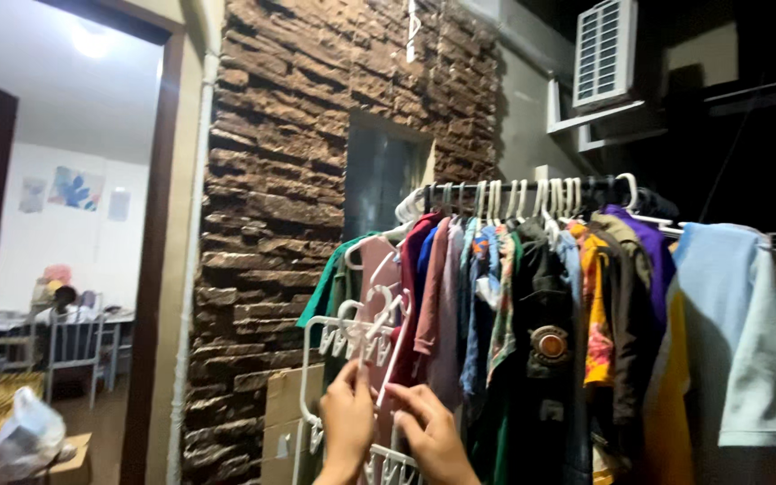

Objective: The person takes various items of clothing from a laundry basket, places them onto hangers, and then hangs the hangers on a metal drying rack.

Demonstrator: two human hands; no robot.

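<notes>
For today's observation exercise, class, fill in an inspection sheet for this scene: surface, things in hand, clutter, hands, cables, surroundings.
Surface: nothing seen; work happens at a clothes rack.
Things in hand: white peg hanger, hung at the rack's left end.
Clutter: plastic bag on a box by the doorway.
Hands: left hand and right hand both pinch the peg hanger.
Cables: nothing seen.
Surroundings: stone wall, air-conditioner unit, lit room with a seated person.

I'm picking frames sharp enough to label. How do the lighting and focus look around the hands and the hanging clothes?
Head view: the ceiling light in the doorway blows out white; the upper right is near black. The clothes on the rail are evenly lit but soft. The left hand and right hand on the white clip hanger are slightly blurred.
</notes>
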